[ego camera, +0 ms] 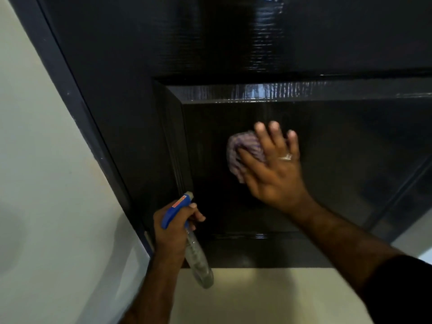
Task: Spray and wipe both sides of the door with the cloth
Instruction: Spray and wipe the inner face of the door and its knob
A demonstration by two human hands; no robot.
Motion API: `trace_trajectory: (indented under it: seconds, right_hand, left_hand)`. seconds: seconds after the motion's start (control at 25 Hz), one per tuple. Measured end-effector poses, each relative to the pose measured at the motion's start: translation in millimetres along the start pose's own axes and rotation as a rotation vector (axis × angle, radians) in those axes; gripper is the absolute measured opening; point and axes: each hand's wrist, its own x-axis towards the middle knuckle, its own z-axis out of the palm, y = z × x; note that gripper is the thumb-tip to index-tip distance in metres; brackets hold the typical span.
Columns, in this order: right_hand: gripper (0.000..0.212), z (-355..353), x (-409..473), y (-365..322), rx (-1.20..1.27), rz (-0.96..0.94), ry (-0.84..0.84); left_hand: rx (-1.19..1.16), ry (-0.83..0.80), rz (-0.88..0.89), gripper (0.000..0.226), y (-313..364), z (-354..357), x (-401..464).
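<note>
A glossy black panelled door (233, 43) fills the upper view, with wet streaks shining near its top. My right hand (273, 164) lies flat with straight fingers, pressing a purple-and-white striped cloth (238, 150) against the recessed lower panel. My left hand (173, 230) grips a clear spray bottle (198, 263) with a blue trigger head, held low near the door's bottom left corner, its nozzle pointing up towards the door.
A dark door frame (70, 90) runs diagonally down the left, with a pale wall (35, 183) beside it. Light floor (257, 295) shows below the door's bottom edge. A strip of lighter floor appears at the far right.
</note>
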Motion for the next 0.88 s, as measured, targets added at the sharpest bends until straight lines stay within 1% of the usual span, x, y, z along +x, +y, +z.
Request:
trace_trajectory:
  seconds: [0.04,0.08,0.12,0.16,0.2,0.24,0.28,0.32,0.36,0.44,0.48,0.52,0.56,0.6,0.68,0.72,0.8,0.84,0.88]
  right_hand:
    - [0.057,12.5,19.9,-23.8,0.05,0.015,0.008]
    - [0.06,23.3,26.4,-46.2,0.09,-0.022,-0.033]
    - [0.063,31.7,16.6,-62.9,0.103,-0.11,-0.133]
    - [0.069,37.8,-8.1,-69.0,0.092,-0.247,-0.253]
    - [0.075,38.2,-41.3,-66.1,0.048,-0.391,-0.352]
    - [0.08,32.2,-74.7,-51.2,-0.02,-0.49,-0.413]
    - [0.083,20.3,-101.6,-24.8,-0.061,-0.512,-0.414]
    - [0.085,5.2,-121.0,5.2,-0.079,-0.436,-0.382]
    - [0.084,-11.8,-128.9,33.8,-0.089,-0.296,-0.334]
    - [0.076,-38.6,-111.4,74.8,-0.132,-0.002,-0.186]
    - [0.07,-42.0,-90.0,79.3,-0.131,0.114,-0.11]
    - [0.065,-38.7,-61.3,70.8,-0.107,0.19,-0.036]
    - [0.061,-30.2,-28.4,52.6,-0.076,0.222,0.033]
    - [0.06,-19.7,6.2,27.7,-0.034,0.213,0.073]
    - [0.058,0.6,70.0,-27.4,0.062,0.12,0.075]
    - [0.058,10.0,95.9,-55.3,0.098,0.039,0.052]
    - [0.064,21.2,133.5,-104.0,0.166,-0.126,-0.032]
    - [0.065,21.9,143.0,-115.9,0.176,-0.19,-0.076]
    - [0.061,21.1,146.4,-118.7,0.167,-0.228,-0.107]
  left_hand:
    - [-0.018,0.013,0.018,0.022,6.7,4.3,2.8]
    - [-0.045,0.031,0.032,0.026,13.3,6.7,6.0]
    - [-0.077,0.044,0.04,0.032,19.6,7.6,8.6]
    - [-0.109,0.053,0.04,0.037,24.6,6.8,10.4]
    - [-0.125,0.058,0.043,0.039,27.6,3.6,11.2]
    - [-0.118,0.05,0.05,0.037,28.1,-0.2,10.8]
    - [-0.093,0.035,0.056,0.033,26.1,-3.0,9.6]
    - [-0.061,0.021,0.054,0.029,22.8,-5.5,7.1]
    - [-0.032,0.009,0.049,0.024,19.3,-6.5,5.6]
    - [-0.006,-0.005,0.034,0.02,14.1,-3.8,6.8]
    - [-0.006,-0.012,0.026,0.02,14.8,-1.6,8.1]
    - [-0.02,-0.019,0.023,0.02,19.6,1.4,9.4]
    - [-0.046,-0.02,0.027,0.021,28.6,4.2,11.0]
    - [-0.069,-0.011,0.04,0.021,38.6,5.9,12.6]
    - [-0.111,0.06,0.082,0.018,61.0,2.2,14.8]
    - [-0.141,0.109,0.096,0.017,70.1,-4.0,16.0]
    - [-0.203,0.201,0.108,0.019,86.8,-28.5,18.0]
    - [-0.219,0.217,0.111,0.021,93.3,-41.8,19.7]
    - [-0.216,0.216,0.113,0.021,98.8,-54.1,20.9]
